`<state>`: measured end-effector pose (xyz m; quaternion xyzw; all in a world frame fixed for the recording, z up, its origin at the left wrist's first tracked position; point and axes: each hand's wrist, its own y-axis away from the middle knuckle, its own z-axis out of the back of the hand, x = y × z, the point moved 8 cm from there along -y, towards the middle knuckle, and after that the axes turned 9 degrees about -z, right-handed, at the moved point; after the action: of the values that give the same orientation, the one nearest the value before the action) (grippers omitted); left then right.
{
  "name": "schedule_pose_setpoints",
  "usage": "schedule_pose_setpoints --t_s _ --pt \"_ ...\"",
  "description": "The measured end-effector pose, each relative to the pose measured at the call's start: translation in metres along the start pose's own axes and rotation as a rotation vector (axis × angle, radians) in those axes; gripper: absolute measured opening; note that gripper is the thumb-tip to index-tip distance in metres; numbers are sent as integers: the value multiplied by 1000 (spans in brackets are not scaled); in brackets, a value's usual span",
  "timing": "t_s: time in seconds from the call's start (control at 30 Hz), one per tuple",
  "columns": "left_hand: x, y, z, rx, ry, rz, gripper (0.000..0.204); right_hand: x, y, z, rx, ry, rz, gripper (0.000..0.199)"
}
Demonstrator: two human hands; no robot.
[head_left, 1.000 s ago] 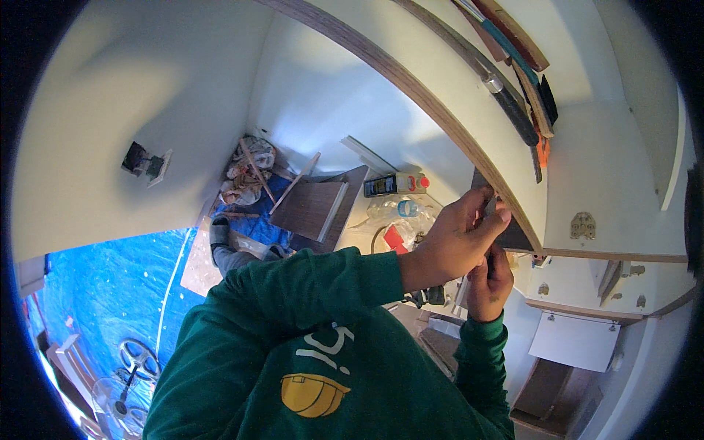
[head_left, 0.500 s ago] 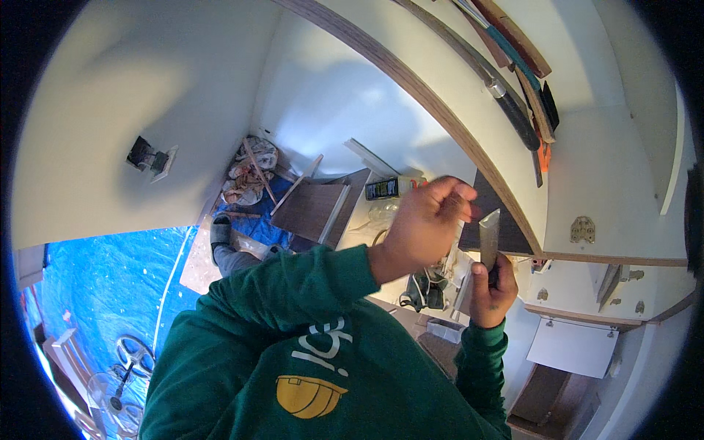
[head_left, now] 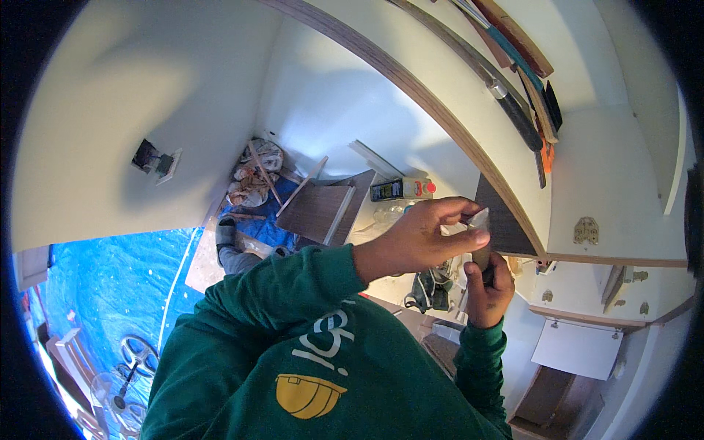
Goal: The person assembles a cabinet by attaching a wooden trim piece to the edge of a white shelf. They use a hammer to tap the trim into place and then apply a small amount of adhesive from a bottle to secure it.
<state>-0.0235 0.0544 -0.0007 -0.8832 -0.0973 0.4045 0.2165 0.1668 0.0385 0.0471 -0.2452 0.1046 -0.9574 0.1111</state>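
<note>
My right hand [head_left: 490, 293] is wrapped round the dark handle of a flat-bladed scraper [head_left: 481, 256], its blade pointing up and away from me. From the left, my left hand [head_left: 422, 238] reaches across and pinches the pale end of the blade between thumb and fingers. The fingers hide part of the blade, and my right hand covers most of the handle. Beyond my left hand stands a container with a red cap [head_left: 429, 188], and a clear plastic bottle [head_left: 389, 213] lies near my wrist.
A wood-edged cabinet panel [head_left: 433, 99] curves past my hands. Long hand tools, one black-handled [head_left: 517, 117], lie at the upper right. Metal hinge plates [head_left: 585, 230] sit on white panels. Brown boards [head_left: 312, 209], rags [head_left: 253, 180] and blue tarp [head_left: 110, 286] cover the floor; an electrical box [head_left: 155, 160] marks the wall.
My left hand, raised and apart from the scraper before, has come down and right onto the blade's end. My right hand keeps its grip. The view has shifted slightly.
</note>
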Motion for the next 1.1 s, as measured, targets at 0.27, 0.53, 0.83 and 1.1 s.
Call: schedule_pose_setpoints --t_s 0.27,0.53,0.83,1.1 --pt "5 -8 16 -240 -119 -27 23 8 -1 2 -17 79 34 36" --pt "6 -30 -13 -203 -94 -186 21 -23 13 17 -77 -371 -188 34" --pt "6 -36 -15 -290 -158 -199 15 -27 18 25 -123 -411 -187 37" --pt "42 -17 0 -211 -95 169 13 -21 14 21 -12 -493 -170 42"
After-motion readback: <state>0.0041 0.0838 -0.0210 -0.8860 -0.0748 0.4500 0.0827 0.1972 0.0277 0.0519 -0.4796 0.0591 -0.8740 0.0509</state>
